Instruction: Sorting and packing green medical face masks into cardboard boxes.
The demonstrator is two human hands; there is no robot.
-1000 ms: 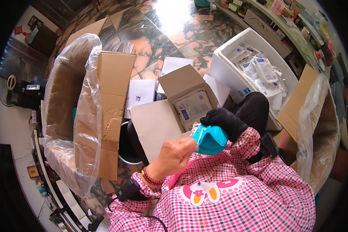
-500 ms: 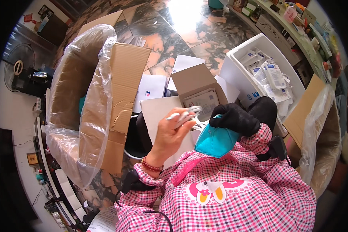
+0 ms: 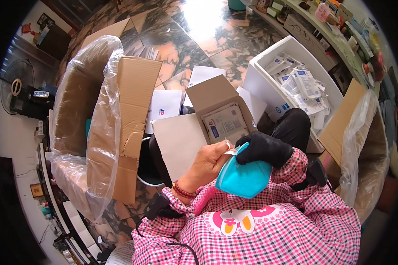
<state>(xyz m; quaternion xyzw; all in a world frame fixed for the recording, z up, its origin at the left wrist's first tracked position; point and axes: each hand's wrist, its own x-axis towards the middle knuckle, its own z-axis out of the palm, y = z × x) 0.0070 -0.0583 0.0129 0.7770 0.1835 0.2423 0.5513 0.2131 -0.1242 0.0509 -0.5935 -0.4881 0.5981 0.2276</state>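
One teal face mask (image 3: 244,179) lies right of the left hand (image 3: 207,161) (fingers pinching white strap (image 3: 230,151)), the right hand (image 3: 264,151) clamping its edge.

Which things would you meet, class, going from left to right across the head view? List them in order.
Electric fan → left plastic-lined cardboard carton → bare left hand → turquoise face mask → white foam box → right plastic-lined cardboard carton.

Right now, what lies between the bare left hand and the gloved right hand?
The white strap and an edge of the teal mask, in the head view.
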